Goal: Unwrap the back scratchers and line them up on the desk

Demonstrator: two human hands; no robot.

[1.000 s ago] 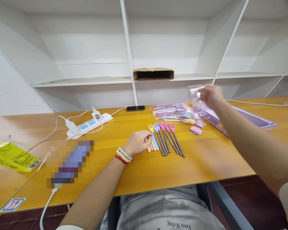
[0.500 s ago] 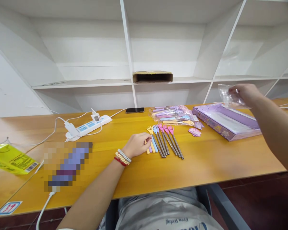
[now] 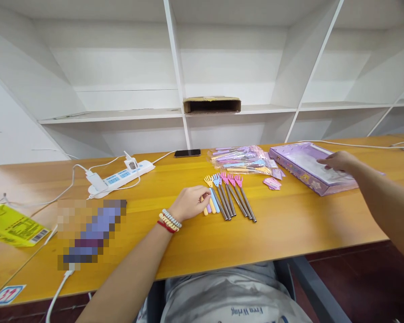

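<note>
My left hand [image 3: 190, 202], with beaded bracelets at its wrist, rests on the table with fingers curled in. What its fingers hold, if anything, is hidden. Right beside it, several back scratchers [image 3: 234, 197] lie in a row, with yellow, blue and pink claw heads and metal rods. Coloured handles [image 3: 212, 206] in yellow, purple and blue show by its fingertips. At the right, my right hand [image 3: 339, 161] reaches over a shallow purple box [image 3: 296, 172], its fingers pointing down and slightly apart. Clear plastic [image 3: 309, 162] lies in the box under the fingers.
Bagged back scratchers [image 3: 242, 159] are piled behind the row, with small pink cards [image 3: 272, 183] nearby. A power strip [image 3: 121, 178], a black phone [image 3: 187, 153], a blurred-out device [image 3: 94, 233] and a yellow carton [image 3: 15, 224] lie leftward. White shelves [image 3: 232, 67] hold a cardboard box [image 3: 212, 106].
My right hand has moved down and slightly left into the purple box; the clear plastic bag it held aloft no longer shows in its fingers. My left hand has kept its place.
</note>
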